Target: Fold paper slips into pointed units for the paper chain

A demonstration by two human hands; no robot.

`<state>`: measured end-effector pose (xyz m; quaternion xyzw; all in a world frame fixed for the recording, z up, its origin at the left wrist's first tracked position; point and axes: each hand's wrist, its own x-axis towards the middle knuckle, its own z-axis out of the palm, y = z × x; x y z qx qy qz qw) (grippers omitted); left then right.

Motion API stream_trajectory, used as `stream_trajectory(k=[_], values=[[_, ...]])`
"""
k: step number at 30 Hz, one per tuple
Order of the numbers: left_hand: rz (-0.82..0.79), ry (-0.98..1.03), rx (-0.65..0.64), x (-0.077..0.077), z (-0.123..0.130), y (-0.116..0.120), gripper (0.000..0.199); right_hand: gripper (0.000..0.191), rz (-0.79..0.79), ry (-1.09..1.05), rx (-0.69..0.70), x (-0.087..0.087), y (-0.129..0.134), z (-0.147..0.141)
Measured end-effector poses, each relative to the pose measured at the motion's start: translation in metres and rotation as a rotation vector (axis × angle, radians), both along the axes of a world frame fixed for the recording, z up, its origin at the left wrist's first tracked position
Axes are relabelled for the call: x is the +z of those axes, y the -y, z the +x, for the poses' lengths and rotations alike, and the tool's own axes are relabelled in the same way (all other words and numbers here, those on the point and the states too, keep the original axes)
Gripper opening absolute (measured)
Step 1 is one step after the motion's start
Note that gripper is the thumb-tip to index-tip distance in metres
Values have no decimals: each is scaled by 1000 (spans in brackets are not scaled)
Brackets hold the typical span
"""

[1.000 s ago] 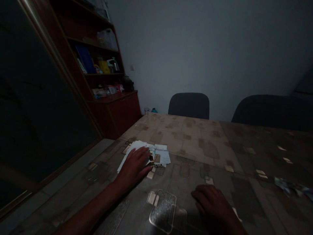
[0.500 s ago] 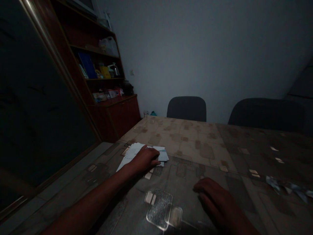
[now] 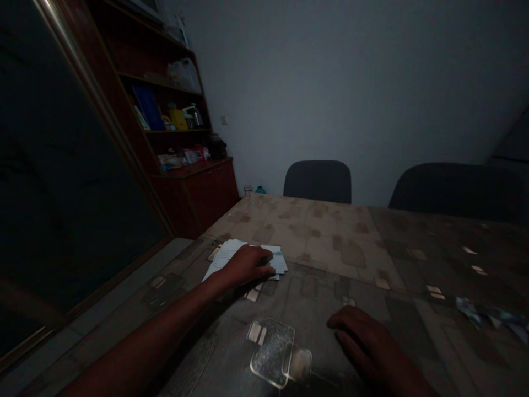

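A loose pile of white paper sheets [image 3: 225, 255], some with faint print, lies on the patterned tablecloth left of centre. My left hand [image 3: 248, 260] rests over this pile, its fingers bent and the thumb apart from them; a dark gap shows between. Part of the pile is hidden beneath that hand. At lower right my right hand [image 3: 361, 331] is low over the tablecloth, fingers loosely bent, thumb apart, and nothing seen in it. Dim light hides the fingertips' detail.
Crumpled silvery scraps [image 3: 475, 313] lie at the table's right. Two dark chairs [image 3: 317, 179] stand beyond the far edge of the table [image 3: 297, 223]. A wooden shelf unit [image 3: 210, 187] with several items is at the left, near a teal-topped container [image 3: 260, 189].
My left hand has shifted slightly up on the papers, and its thumb and fingers look a bit further apart. The right hand has barely moved. The view has shifted slightly.
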<state>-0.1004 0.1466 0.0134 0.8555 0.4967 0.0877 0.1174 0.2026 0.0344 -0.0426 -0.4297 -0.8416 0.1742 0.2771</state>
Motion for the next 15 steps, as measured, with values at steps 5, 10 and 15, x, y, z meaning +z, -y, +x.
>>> stream_trajectory(k=[5,10,15], values=[[56,-63,-14,0,3,6,21,20,26,-30,-21,-1,1,-1],[77,-102,24,2,4,4,29,20,26,-38,-4,0,0,-3],[132,-123,161,2,4,3,23,20,16,-31,-13,-3,0,-4]])
